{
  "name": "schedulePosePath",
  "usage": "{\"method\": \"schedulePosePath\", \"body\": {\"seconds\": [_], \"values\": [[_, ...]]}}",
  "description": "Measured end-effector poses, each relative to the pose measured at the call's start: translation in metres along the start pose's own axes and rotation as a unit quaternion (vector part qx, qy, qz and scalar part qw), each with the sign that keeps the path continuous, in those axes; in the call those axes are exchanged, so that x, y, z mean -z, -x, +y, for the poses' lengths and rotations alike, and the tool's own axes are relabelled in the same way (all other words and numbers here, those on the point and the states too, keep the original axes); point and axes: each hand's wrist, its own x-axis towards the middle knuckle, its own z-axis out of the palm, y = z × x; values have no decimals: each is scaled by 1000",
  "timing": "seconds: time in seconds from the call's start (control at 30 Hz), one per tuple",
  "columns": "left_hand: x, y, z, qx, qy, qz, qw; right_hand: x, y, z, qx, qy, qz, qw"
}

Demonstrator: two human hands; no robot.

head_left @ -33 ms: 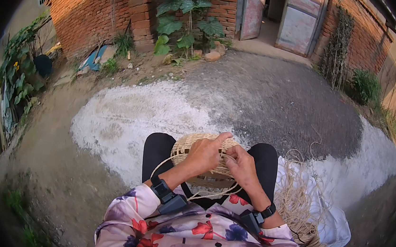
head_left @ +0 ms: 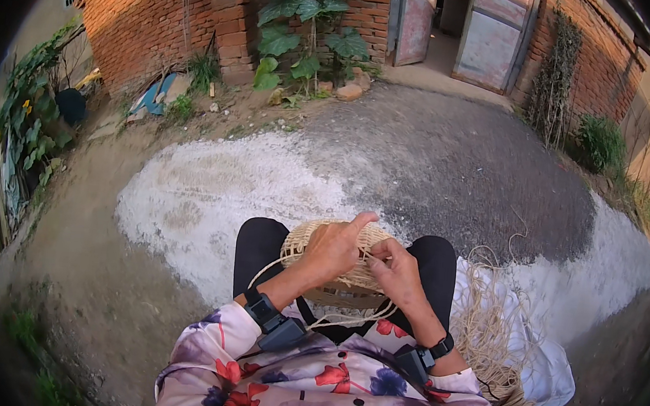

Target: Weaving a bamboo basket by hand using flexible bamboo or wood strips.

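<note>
A pale woven basket (head_left: 304, 237), made of straw-like cord, sits between my knees. My left hand (head_left: 329, 252) lies over its near side with the fingers curled on the weave, partly hidden, and the index finger pointing up and right. Just right of it, my right hand (head_left: 397, 271) pinches at the basket's wall with thumb and index finger; a strand seems to be in the pinch, though its end is hidden. A length of cord (head_left: 265, 269) loops from the basket around my left wrist and back below both hands. Dark bands with small boxes are strapped to both wrists.
Right of my knee, a tangled heap of straw cord (head_left: 486, 320) lies on a white sack (head_left: 551, 373). Pale and dark grey patches cover the ground ahead. Beyond stand a brick wall (head_left: 143, 21), a climbing leafy plant (head_left: 308, 10) and an open metal door (head_left: 493, 43).
My left hand and its index finger have shifted very slightly up and to the left. The right hand stays pinched at nearly the same spot.
</note>
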Motion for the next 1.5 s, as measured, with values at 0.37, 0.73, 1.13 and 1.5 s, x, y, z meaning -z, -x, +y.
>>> {"method": "schedulePosePath", "body": {"seconds": [0.37,0.73,1.13,1.5], "values": [[128,16,25,114,503,22,856,-2,-10,-83,155,-61,-1,986],[19,55,-30,79,213,63,972,-14,-7,-39,93,-10,46,995],[-5,52,-28,47,106,24,993,-25,-27,-30,177,190,17,966],[-16,45,-31,103,206,33,973,-37,-32,-26,189,314,-79,927]]}}
